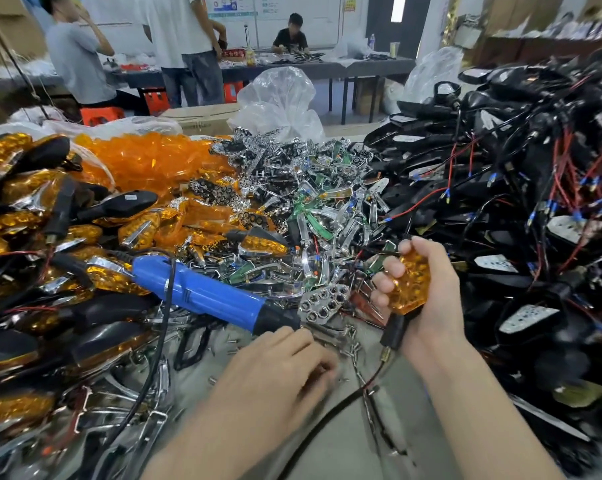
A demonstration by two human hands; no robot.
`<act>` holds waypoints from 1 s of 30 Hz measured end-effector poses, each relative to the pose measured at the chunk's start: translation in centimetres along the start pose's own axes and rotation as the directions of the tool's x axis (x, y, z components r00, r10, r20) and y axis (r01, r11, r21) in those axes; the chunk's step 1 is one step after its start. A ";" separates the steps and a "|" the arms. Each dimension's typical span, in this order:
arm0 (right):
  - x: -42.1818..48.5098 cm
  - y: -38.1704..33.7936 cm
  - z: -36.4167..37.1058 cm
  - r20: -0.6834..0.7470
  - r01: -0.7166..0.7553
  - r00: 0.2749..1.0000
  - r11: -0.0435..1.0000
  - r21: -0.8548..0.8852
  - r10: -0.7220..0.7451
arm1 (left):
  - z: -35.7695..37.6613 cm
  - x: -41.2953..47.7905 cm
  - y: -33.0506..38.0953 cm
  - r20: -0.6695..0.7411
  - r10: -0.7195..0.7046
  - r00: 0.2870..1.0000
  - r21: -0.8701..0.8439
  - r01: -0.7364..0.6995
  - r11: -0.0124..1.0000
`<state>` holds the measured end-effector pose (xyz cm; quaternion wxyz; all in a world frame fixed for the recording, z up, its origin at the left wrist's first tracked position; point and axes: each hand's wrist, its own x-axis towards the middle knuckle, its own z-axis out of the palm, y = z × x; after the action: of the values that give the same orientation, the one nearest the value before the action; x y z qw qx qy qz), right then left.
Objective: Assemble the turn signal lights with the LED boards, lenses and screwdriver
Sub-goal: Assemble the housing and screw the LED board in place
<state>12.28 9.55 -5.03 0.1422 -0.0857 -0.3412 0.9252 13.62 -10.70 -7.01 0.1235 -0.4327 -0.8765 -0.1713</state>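
1. Right hand (427, 299) gripping turn signal light (408, 285) upright, stem pointing down at the surface (344, 427).
2. Left hand (285, 368) curling over loose screws (353, 344); blurred, cannot tell if pinching one.
3. Screwdriver (202, 292) lying just beyond the left hand, tip nearest it, long axis running away leftward.

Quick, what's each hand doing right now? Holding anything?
Left hand: down at the loose screws, fingers blurred; cannot tell if it pinches one.
Right hand: grips a turn signal light.
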 end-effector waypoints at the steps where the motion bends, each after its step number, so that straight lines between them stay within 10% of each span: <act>1: 0.1 -0.1 -0.1 -0.010 0.006 1.000 1.000 0.004 -0.006 | 0.1 0.1 0.1 0.006 -0.013 1.000 -0.007 0.013 1.000; 14: -0.6 -0.9 -0.4 0.282 -0.291 0.934 0.923 0.251 0.217 | 0.0 0.5 2.3 0.215 0.220 0.951 -0.213 -0.175 0.961; 23: -0.6 -1.1 -0.3 0.270 -0.259 0.942 0.944 0.206 0.200 | -0.4 1.2 1.2 -0.073 -0.043 0.996 -0.208 0.027 0.978; 26: -0.6 -0.7 -0.1 0.259 -0.234 0.947 0.962 0.140 0.192 | -1.3 1.3 0.5 -0.168 -0.411 0.896 -0.542 0.264 0.798; 30: -0.8 0.7 0.3 0.245 -0.217 0.947 0.976 0.010 0.208 | -1.7 1.6 -0.2 -0.015 -0.557 0.831 -0.921 0.205 0.331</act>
<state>12.78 8.62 -5.23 0.0006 -0.0058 -0.3275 0.9448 12.58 -10.36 -4.89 -0.0238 -0.1731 -0.6922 -0.7002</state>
